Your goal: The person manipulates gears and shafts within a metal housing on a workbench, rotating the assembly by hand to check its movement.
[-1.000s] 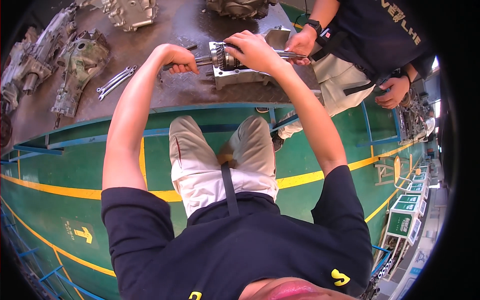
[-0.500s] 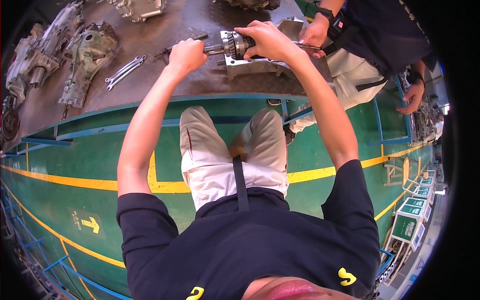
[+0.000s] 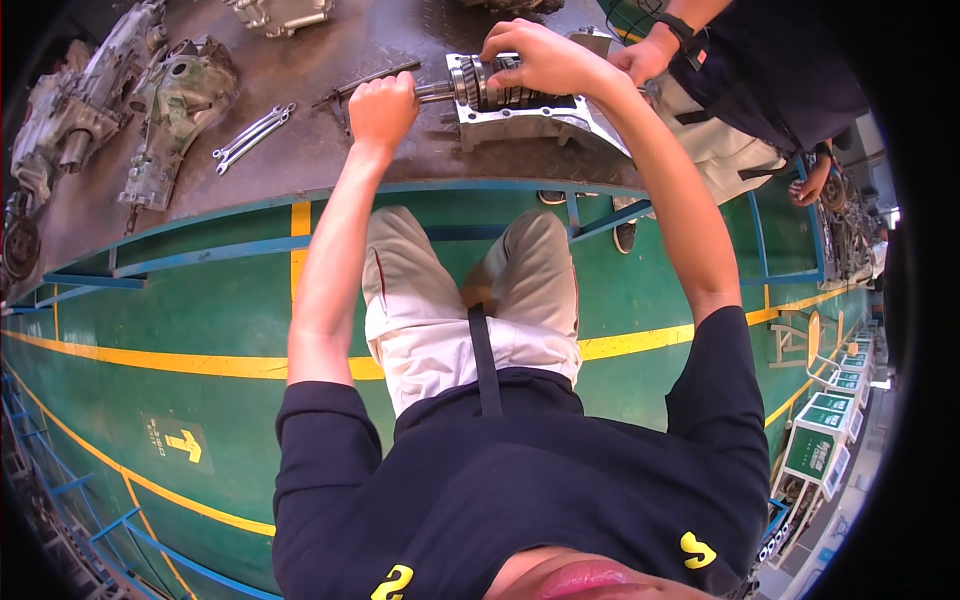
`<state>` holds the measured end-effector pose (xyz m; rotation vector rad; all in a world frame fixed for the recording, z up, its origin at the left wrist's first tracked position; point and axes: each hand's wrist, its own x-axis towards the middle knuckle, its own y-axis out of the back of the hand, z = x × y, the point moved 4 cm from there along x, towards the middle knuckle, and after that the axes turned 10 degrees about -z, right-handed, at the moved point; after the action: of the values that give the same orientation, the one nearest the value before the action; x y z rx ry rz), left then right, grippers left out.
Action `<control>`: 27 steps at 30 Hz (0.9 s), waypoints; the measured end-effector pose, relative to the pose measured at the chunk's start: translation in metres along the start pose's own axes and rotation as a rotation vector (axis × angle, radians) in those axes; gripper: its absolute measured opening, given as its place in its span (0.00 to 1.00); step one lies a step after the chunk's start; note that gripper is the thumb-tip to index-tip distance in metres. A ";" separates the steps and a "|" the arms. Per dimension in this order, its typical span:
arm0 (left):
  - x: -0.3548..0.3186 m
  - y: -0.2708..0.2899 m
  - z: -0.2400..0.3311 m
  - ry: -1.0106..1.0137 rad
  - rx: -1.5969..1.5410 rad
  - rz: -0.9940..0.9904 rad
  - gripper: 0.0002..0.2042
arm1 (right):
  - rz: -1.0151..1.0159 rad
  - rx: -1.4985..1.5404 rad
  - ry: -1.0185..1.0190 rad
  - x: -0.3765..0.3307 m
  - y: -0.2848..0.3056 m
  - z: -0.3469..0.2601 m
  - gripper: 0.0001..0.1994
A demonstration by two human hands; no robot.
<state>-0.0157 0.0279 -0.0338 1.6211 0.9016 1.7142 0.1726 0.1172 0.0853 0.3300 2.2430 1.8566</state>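
A metal gear shaft [image 3: 468, 84] with several gears lies along an open silver transmission housing [image 3: 520, 127] at the table's front edge. My left hand [image 3: 384, 112] is closed around the shaft's bare left end, outside the housing. Over the gears arches my right hand [image 3: 548, 60], its thumb and fingers on either side of them; its hold on their far side is hidden. A co-worker's hand [image 3: 645, 58] is at the housing's right end, partly behind my right forearm.
Two or more wrenches [image 3: 252, 137] lie left of my left hand. Beside them stand greasy metal casings [image 3: 180, 105]. A thin dark rod [image 3: 365, 84] lies behind my left hand. Another casing [image 3: 278, 14] sits at the back. Blue rails [image 3: 220, 262] frame the table.
The shaft and my left hand have shifted slightly right. My right hand has moved right and up along the gears. The co-worker has moved right, with a hand now at the housing's end.
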 end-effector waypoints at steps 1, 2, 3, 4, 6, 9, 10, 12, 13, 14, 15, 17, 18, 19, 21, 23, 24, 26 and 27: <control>-0.003 -0.003 -0.002 0.001 0.002 0.001 0.06 | 0.000 -0.001 0.002 0.000 -0.001 -0.003 0.20; -0.007 -0.003 -0.004 -0.009 0.051 0.040 0.06 | -0.008 0.014 0.033 0.000 -0.004 -0.008 0.18; -0.005 0.000 0.007 -0.035 0.086 0.089 0.07 | -0.011 0.020 0.043 -0.009 0.000 -0.006 0.16; -0.003 -0.003 0.014 -0.037 0.148 0.023 0.11 | 0.018 0.044 0.061 -0.015 0.002 -0.003 0.15; 0.001 0.009 0.028 -0.031 0.132 0.032 0.13 | 0.110 0.070 0.046 -0.022 0.006 0.004 0.16; -0.002 0.008 0.020 -0.033 0.200 -0.043 0.04 | 0.223 0.081 0.018 -0.012 -0.021 0.007 0.14; -0.007 0.001 0.005 0.007 0.132 -0.100 0.06 | 0.248 0.025 0.033 -0.008 -0.024 -0.006 0.11; 0.002 -0.009 -0.006 0.043 0.134 -0.401 0.07 | 0.335 -0.045 0.059 -0.020 -0.025 -0.021 0.10; 0.007 -0.005 -0.002 -0.014 0.121 -0.417 0.07 | 0.342 -0.126 0.027 -0.026 -0.026 -0.023 0.10; 0.012 -0.002 -0.004 -0.024 0.101 -0.452 0.09 | 0.263 -0.218 -0.051 -0.021 -0.031 -0.024 0.14; 0.014 0.002 -0.009 -0.018 0.056 -0.451 0.10 | 0.362 -0.221 -0.014 -0.015 -0.038 -0.022 0.27; 0.018 0.008 -0.009 0.008 0.020 -0.488 0.12 | 0.358 -0.185 0.038 -0.007 -0.042 -0.022 0.38; 0.023 0.007 -0.010 -0.015 0.016 -0.476 0.12 | 0.284 -0.206 -0.012 -0.003 -0.043 -0.020 0.39; 0.030 0.000 -0.013 -0.080 -0.070 -0.572 0.12 | 0.209 -0.223 -0.052 0.002 -0.043 -0.017 0.41; 0.048 -0.012 -0.015 -0.215 -0.303 -0.845 0.10 | 0.079 -0.168 -0.097 0.004 -0.048 -0.009 0.44; 0.054 -0.018 -0.021 0.141 -0.560 -1.347 0.08 | 0.005 -0.044 -0.123 0.008 -0.052 -0.001 0.47; 0.055 -0.008 -0.014 0.277 -0.664 -1.438 0.11 | -0.041 0.005 -0.149 0.012 -0.052 0.004 0.48; 0.057 -0.007 -0.009 0.301 -0.697 -1.452 0.12 | -0.003 0.022 -0.180 0.015 -0.054 0.006 0.44; 0.052 -0.005 -0.017 0.342 -0.727 -1.466 0.13 | 0.006 0.007 -0.186 0.021 -0.053 -0.001 0.43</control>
<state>-0.0366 0.0717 -0.0074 -0.0156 1.0047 0.9523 0.1503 0.1126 0.0332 0.4896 2.1266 1.7430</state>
